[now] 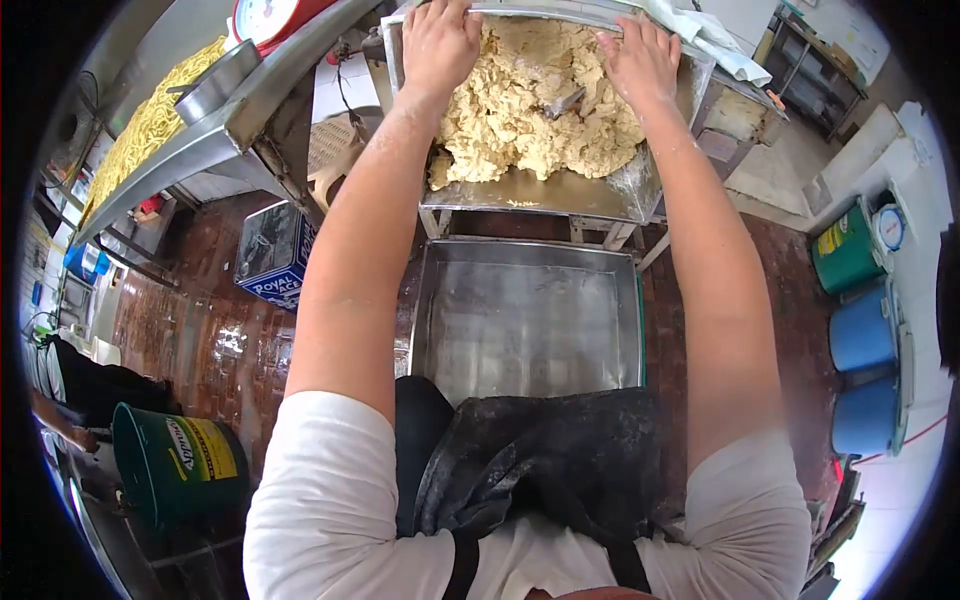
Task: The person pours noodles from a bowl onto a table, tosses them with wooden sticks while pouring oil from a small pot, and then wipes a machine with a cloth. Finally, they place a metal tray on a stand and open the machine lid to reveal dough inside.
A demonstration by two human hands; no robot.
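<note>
I see my left hand (438,42) and right hand (640,58) pressed flat, fingers released, on the dough (520,110) heaped in the metal trough (560,190). Fingertips are cut off at the frame top. Below the trough sits a steel tray (525,320), its near edge hidden by my apron (540,460).

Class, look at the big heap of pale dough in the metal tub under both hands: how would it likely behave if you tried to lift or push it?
The dough looks ragged and clumpy, so it would probably tear into lumps rather than lift whole. It fills much of the metal tub, so it is likely heavy. Flour dusts the left hand and right hand, suggesting it clings somewhat.
</note>
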